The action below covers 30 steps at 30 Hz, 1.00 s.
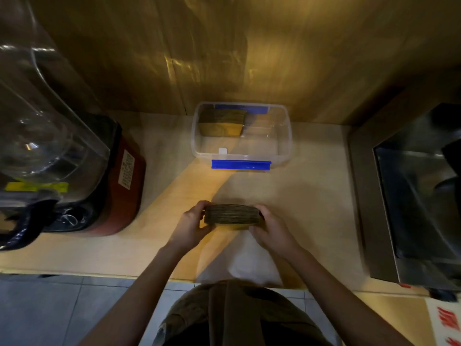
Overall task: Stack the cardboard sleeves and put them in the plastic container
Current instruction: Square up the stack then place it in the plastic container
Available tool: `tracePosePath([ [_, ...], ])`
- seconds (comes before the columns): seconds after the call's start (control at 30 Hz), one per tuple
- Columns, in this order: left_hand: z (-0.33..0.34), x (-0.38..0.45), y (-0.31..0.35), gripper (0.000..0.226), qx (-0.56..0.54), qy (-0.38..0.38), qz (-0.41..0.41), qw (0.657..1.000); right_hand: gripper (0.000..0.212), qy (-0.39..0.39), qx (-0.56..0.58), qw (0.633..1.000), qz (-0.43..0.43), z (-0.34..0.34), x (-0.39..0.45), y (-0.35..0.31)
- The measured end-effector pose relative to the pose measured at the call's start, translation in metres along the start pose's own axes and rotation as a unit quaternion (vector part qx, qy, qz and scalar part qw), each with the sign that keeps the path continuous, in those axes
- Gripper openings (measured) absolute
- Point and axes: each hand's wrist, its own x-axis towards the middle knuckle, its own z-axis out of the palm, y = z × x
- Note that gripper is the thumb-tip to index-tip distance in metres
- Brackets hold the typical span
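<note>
Both hands, left hand (193,224) and right hand (270,227), squeeze the ends of the cardboard sleeves (233,216) so the stack stays tidy, probably headed for the plastic container (287,136) at the far side of the desk (311,208).

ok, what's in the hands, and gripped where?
A stack of cardboard sleeves, held by its two short ends: left hand on the left end, right hand on the right.
</note>
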Motion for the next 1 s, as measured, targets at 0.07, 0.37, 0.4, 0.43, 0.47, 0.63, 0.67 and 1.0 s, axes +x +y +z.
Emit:
tracePosePath([
  [0.07, -0.013, 0.008, 0.004, 0.048, 0.015, -0.017, 0.005, 1.0, 0.045, -0.012, -0.018, 1.0, -0.019, -0.012, 0.007, -0.006],
  [0.37, -0.095, 0.066, 0.053, 0.05, 0.031, 0.014, 0.031, 0.999, 0.048, -0.012, -0.028, 0.996, -0.084, -0.072, 0.07, -0.063],
  [0.4, -0.104, 0.074, 0.058, 0.05, 0.031, 0.014, 0.033, 0.999, 0.048, -0.013, -0.018, 0.996, -0.086, -0.078, 0.077, -0.07],
  [0.43, -0.111, 0.081, 0.062, 0.05, 0.032, 0.014, 0.033, 0.999, 0.047, -0.012, -0.008, 0.996, -0.086, -0.082, 0.084, -0.076],
  [0.47, -0.118, 0.089, 0.065, 0.051, 0.036, 0.017, 0.033, 0.999, 0.047, -0.005, 0.004, 0.996, -0.086, -0.084, 0.092, -0.079],
  [0.63, -0.131, 0.127, 0.068, 0.053, 0.089, 0.017, 0.038, 0.995, 0.044, 0.022, 0.01, 0.995, -0.098, -0.089, 0.125, -0.09],
  [0.67, -0.131, 0.135, 0.066, 0.053, 0.102, 0.015, 0.038, 0.994, 0.044, 0.026, 0.009, 0.995, -0.094, -0.088, 0.131, -0.09],
  [1.0, -0.112, 0.182, 0.042, 0.064, 0.304, 0.04, 0.006, 0.952, 0.047, 0.062, -0.065, 0.995, -0.036, -0.062, 0.184, -0.073],
])
